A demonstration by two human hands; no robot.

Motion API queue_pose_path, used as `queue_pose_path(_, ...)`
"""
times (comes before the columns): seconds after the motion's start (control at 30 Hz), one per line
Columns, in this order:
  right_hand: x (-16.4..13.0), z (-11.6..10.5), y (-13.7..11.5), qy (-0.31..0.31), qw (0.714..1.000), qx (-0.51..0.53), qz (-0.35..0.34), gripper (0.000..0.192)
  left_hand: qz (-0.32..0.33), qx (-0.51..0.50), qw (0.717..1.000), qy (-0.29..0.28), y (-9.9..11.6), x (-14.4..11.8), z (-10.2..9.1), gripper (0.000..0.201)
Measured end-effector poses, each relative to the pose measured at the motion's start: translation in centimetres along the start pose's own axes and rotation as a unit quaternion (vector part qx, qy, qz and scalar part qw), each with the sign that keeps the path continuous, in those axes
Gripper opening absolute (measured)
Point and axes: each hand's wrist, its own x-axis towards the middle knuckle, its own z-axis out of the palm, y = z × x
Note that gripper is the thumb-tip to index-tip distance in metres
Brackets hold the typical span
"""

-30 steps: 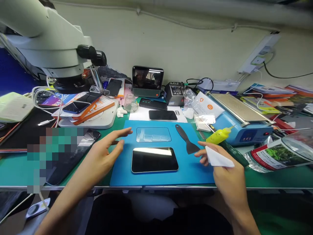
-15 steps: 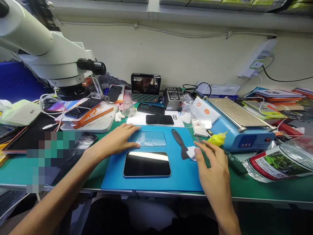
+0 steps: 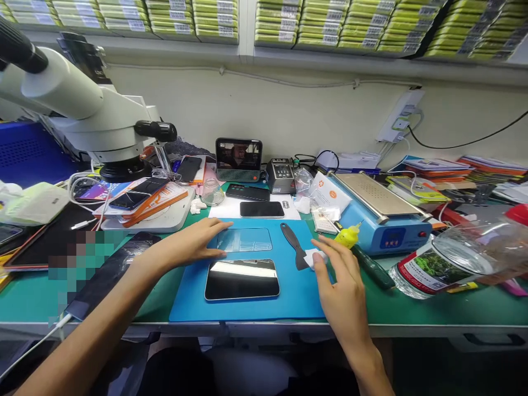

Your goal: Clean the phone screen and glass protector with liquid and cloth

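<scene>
My left hand rests at the left end of a clear rectangular glass sheet, thumb and fingers spread apart around that end. In front of the glass, a phone with a dark, glossy screen lies flat on the blue mat. At the mat's right side is my right hand, its fingers apart and its thumb beside a crumpled white tissue. Whether the thumb touches the tissue is unclear. The tissue covers part of the blade of a black scraper.
Behind the mat, another phone lies on white paper. A microscope stands at left over stacked phones. At right are a yellow squeeze bottle, a dark green-handled tool, a blue heating plate machine and a clear labelled container.
The camera view has tilted upward, showing more of the shelf and more of the bench at right. Both hands keep nearly the same places over the mat.
</scene>
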Motion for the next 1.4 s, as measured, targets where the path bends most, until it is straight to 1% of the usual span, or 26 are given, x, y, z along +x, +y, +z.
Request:
queue_pose_path(0.13, 1.2, 0.8, -1.3, -0.070, 0.995, 0.063, -0.010, 0.031, -0.001, 0.005, 1.000, -0.001, 0.3, 0.4, 0.2, 0.060)
queue_pose_path(0.23, 1.9, 1.8, -1.6, -0.084, 0.993, 0.082, -0.013, 0.033, -0.004, 0.014, 1.000, -0.007, 0.2, 0.8, 0.3, 0.066)
queue_pose_path(0.4, 2.0, 2.1, -0.8, -0.075, 0.992, 0.100, 0.007, 0.033, -0.001, 0.027, 0.999, -0.033, -0.2, 1.4, -0.3, 0.074)
queue_pose_path(0.5, 1.8, 1.8, -0.6, -0.069, 0.991, 0.113, 0.018, 0.033, 0.012, 0.033, 0.998, -0.052, -0.4, 1.7, -0.6, 0.072)
queue_pose_path(0.63, 1.5, 1.6, -1.0, -0.051, 0.990, 0.130, 0.024, 0.032, 0.021, 0.046, 0.996, -0.073, -0.3, 2.3, -0.8, 0.071)
queue_pose_path(0.77, 1.2, 1.4, -1.3, -0.026, 0.989, 0.143, 0.029, 0.029, 0.015, 0.072, 0.993, -0.094, 0.2, 2.7, -1.2, 0.072)
queue_pose_path(0.9, 1.0, 1.3, -1.2, -0.012, 0.987, 0.154, 0.040, 0.029, 0.013, 0.107, 0.988, -0.108, 1.1, 3.0, -1.3, 0.067)
queue_pose_path(1.1, 0.8, 1.2, -1.3, -0.025, 0.984, 0.167, 0.051, 0.031, 0.020, 0.145, 0.983, -0.110, 2.2, 3.7, -1.1, 0.047)
queue_pose_path(1.27, 0.6, 1.1, -1.4, -0.029, 0.983, 0.175, 0.057, 0.032, 0.017, 0.144, 0.984, -0.102, 2.0, 4.5, -0.9, 0.043)
queue_pose_path(1.4, 0.6, 1.0, -1.4, -0.029, 0.981, 0.182, 0.064, 0.033, 0.016, 0.115, 0.990, -0.080, 1.6, 4.4, -0.6, 0.041)
